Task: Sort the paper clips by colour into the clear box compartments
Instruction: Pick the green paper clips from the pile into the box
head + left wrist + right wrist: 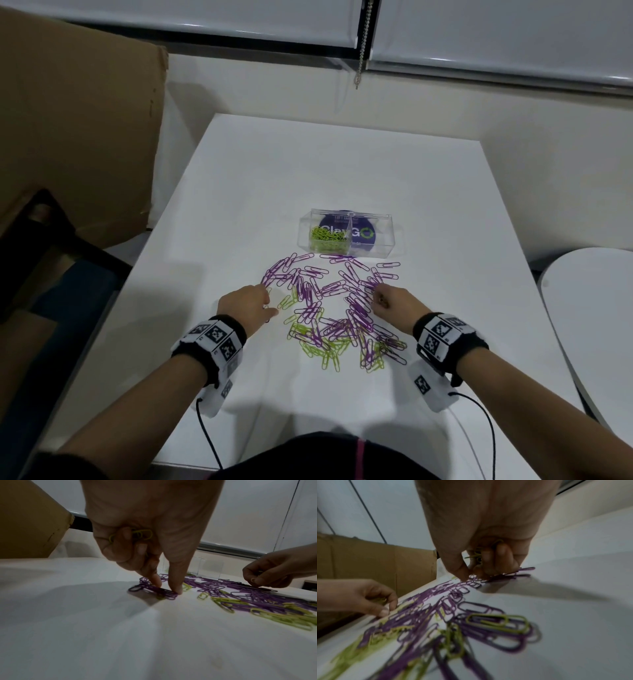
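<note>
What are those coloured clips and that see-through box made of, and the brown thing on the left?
The paper clips look like bent wire with a matte purple or green coating, probably over metal. The clear box seems to be hard glossy plastic: transparent walls with bright edges. The brown panel looks like cardboard, dull and creased.

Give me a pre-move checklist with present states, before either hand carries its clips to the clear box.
1. Left hand holds only green paper clips in its curled fingers: ok, only green shows in its grip.
2. Right hand holds only green: cannot tell, green clips show but part of the grip is hidden.
3. Left compartment of the clear plastic box holds only green clips: ok.
4. Right compartment free for purple: ok, no clips visible inside.
5. Loose pile of purple and green clips sorted: not ok, both colours lie mixed on the white table.
</note>
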